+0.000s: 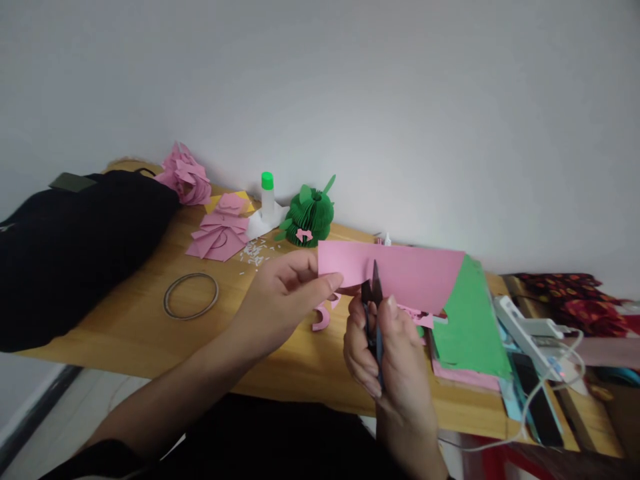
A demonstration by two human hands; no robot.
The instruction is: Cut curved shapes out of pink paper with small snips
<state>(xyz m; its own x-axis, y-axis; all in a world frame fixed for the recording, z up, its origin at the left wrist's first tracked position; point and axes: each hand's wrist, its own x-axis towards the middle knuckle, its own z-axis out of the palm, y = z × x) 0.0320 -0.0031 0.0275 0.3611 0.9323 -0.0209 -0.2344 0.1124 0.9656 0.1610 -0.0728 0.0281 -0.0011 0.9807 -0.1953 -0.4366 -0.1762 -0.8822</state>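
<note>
- Here, left hand [285, 293]: closed in a pinch, thumb and fingers gripping the left edge of the pink sheet [410, 273], which is held up above the wooden table [140, 327].
- Right hand [395, 360]: wrapped around the scissors [374, 293], blades pointing up into the sheet's lower edge; the blades look narrowly parted, though they are small and dark.
- Curled pink scrap [321, 319] on the table, just below the sheet.
- Green sheet [470, 327] lies flat to the right, over more pink paper.
- Glue bottle [267, 197], green cap on, upright near the wall; fill level cannot be told.
- Green paper ball [310, 215] just beside the bottle.
- Black bag [70, 247] at the left end; contents hidden.
- Thin ring [191, 295] flat on the table, near the bag.
</note>
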